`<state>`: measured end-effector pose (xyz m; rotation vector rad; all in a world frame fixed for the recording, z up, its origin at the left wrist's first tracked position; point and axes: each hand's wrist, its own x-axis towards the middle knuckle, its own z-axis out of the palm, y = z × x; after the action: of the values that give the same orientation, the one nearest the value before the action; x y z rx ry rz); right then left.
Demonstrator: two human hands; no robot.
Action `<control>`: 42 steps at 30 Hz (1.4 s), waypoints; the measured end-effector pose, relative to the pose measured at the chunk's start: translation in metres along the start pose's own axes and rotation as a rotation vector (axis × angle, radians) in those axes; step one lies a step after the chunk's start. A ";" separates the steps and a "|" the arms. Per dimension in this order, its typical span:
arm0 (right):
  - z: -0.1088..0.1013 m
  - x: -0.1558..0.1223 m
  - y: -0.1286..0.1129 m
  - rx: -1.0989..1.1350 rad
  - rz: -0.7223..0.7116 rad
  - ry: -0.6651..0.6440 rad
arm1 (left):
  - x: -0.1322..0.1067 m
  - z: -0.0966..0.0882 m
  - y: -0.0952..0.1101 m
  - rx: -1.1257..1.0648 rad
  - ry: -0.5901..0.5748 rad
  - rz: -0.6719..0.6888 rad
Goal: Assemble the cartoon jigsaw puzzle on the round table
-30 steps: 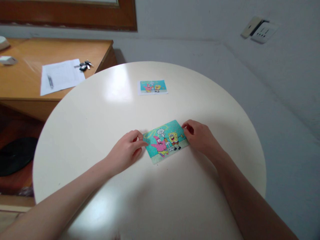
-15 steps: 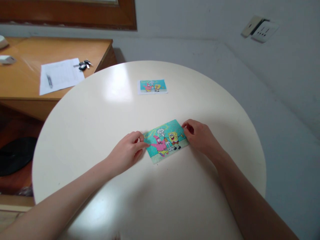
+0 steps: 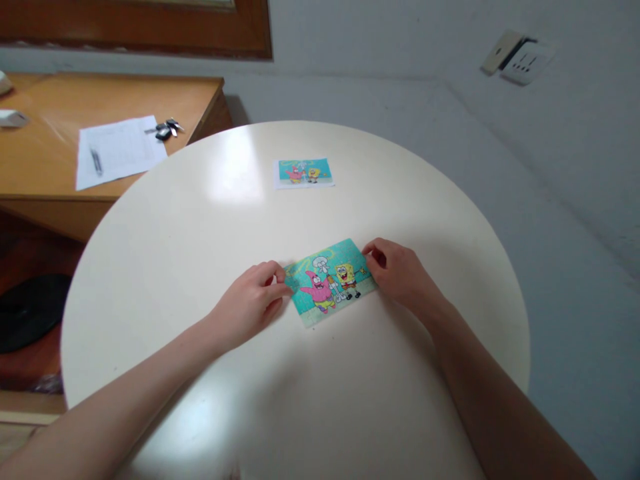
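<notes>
A small teal jigsaw puzzle (image 3: 327, 280) with cartoon figures, its pieces joined into one rectangle, lies slightly turned on the round white table (image 3: 350, 400). At its left edge my left hand (image 3: 253, 293) is closed, with thumb and forefinger at the border. My right hand (image 3: 395, 267) is curled, its fingertips gripping the right edge; some of its fingers are hidden beneath the palm. Farther back lies a printed card (image 3: 305, 173) with the same cartoon picture on white paper.
To the left stands a wooden desk (image 3: 150, 93) holding a sheet of paper (image 3: 125, 150), a pen (image 3: 97, 162) and keys (image 3: 171, 127). A black round object (image 3: 30, 313) is low at the left. Wall sockets (image 3: 523, 61) are at the upper right.
My left thumb has drawn back a little to the left, from over the puzzle to its edge. The puzzle and my right hand stay in place.
</notes>
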<state>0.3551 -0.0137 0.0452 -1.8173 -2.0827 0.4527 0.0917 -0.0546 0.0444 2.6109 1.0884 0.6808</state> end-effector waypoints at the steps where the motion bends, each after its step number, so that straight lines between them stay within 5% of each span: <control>1: 0.000 0.000 0.000 0.003 -0.005 0.002 | 0.000 -0.001 0.000 0.002 -0.008 -0.007; 42: -0.002 0.000 -0.002 -0.009 0.023 -0.013 | -0.002 -0.003 0.005 0.050 -0.095 -0.062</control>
<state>0.3539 -0.0139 0.0477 -1.8494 -2.0773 0.4632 0.0919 -0.0598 0.0484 2.6090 1.1667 0.5176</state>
